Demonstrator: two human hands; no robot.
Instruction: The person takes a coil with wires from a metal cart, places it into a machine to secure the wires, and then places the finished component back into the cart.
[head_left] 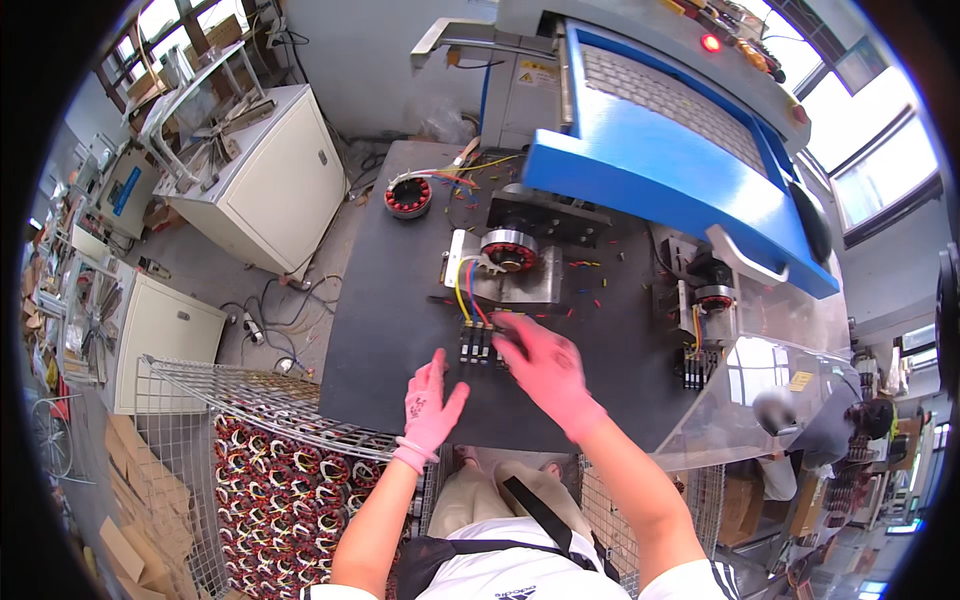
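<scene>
Both my hands wear pink gloves. My left hand (pixel 430 408) hovers near the table's front edge, fingers spread and holding nothing. At the right side of a row of black wire clips (pixel 476 343), my right hand (pixel 545 365) reaches in with bent fingers. Motion blurs its fingertips, so whether they grip anything is unclear. Yellow, blue and red lead wires (pixel 470 290) run down into the clips from a motor stator (pixel 510 252) with red windings. That stator sits in a metal fixture (pixel 540 283) behind the clips.
Another red-wound stator (pixel 408 197) rests at the table's back left. A blue-framed machine (pixel 660 150) overhangs the back right. A second fixture with a stator (pixel 713 295) stands behind a clear guard (pixel 745 385). Below left, a wire basket (pixel 180 385) holds many stators. Small coloured bits (pixel 585 265) litter the black tabletop.
</scene>
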